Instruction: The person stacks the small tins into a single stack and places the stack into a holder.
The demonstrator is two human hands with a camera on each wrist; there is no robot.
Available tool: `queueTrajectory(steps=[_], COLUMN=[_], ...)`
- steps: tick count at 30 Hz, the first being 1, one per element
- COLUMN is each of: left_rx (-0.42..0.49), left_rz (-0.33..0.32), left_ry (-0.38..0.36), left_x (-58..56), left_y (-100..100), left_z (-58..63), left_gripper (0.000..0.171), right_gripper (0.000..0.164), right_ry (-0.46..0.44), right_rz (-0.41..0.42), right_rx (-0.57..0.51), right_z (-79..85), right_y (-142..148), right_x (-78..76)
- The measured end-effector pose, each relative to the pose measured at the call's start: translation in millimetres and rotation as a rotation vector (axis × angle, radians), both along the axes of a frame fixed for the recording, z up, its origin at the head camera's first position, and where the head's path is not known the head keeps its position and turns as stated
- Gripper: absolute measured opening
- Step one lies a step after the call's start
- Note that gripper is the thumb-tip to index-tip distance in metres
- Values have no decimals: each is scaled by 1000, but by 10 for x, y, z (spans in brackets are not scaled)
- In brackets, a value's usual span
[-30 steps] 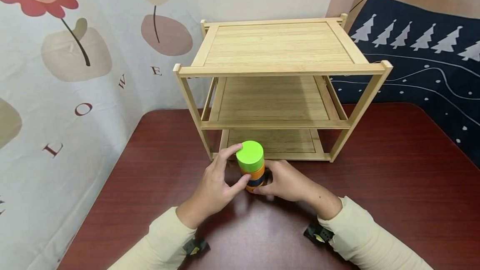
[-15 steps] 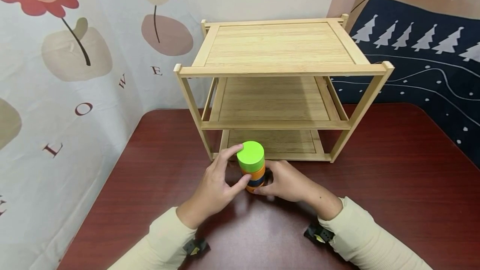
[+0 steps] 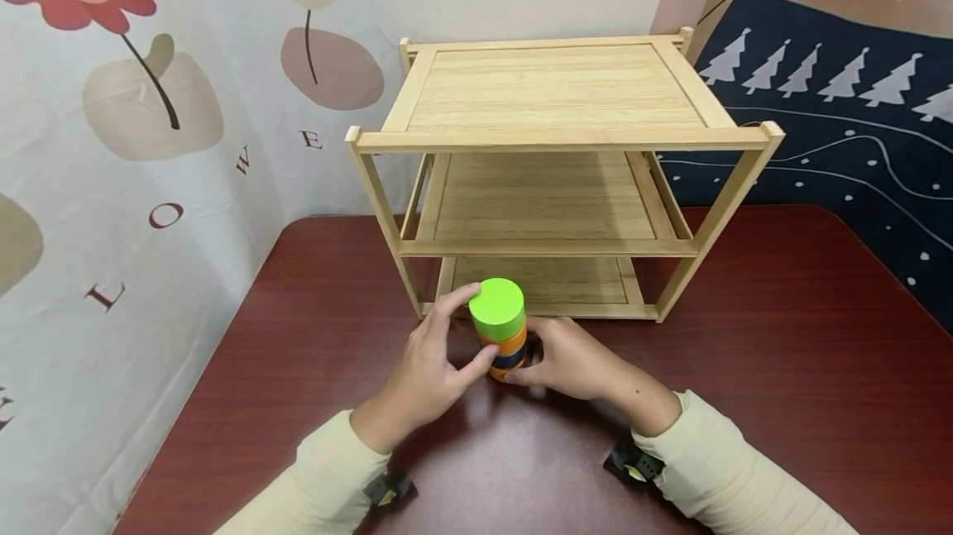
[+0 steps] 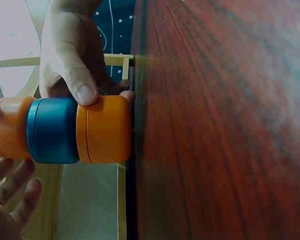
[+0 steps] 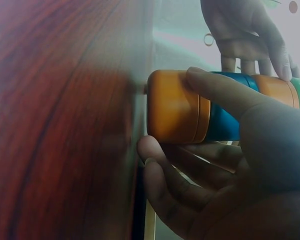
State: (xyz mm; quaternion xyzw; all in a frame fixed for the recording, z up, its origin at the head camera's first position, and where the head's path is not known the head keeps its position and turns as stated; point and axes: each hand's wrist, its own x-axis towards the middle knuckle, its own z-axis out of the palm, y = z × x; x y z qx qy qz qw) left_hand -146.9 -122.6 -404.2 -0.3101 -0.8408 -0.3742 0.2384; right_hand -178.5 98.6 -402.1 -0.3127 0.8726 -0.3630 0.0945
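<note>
An upright stack of small round jars stands between both hands in front of the shelf rack. The top one is a bright green jar; below it come an upper orange jar, a dark blue jar and a bottom orange jar. My left hand holds the upper part, its thumb against the upper orange jar and a finger at the green jar's rim. My right hand grips the bottom orange jar low down, thumb on the near side. Whether the base touches the table cannot be told.
Just behind the stack stands a light wooden three-tier rack on the dark red table. A printed cloth hangs at the left and back, a dark blue one with white trees at the right.
</note>
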Motion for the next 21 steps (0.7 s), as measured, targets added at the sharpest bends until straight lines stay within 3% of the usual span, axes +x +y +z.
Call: queueTrajectory(steps=[21], left_rx=[25], left_rz=[10], left_ry=[9], left_x=[3], left_y=[-4], left_z=[6], left_gripper=[66], right_gripper=[39], right_ry=[87], right_rz=[-14], right_rx=[-20], right_z=[-3], right_y=[-20], right_x=[8])
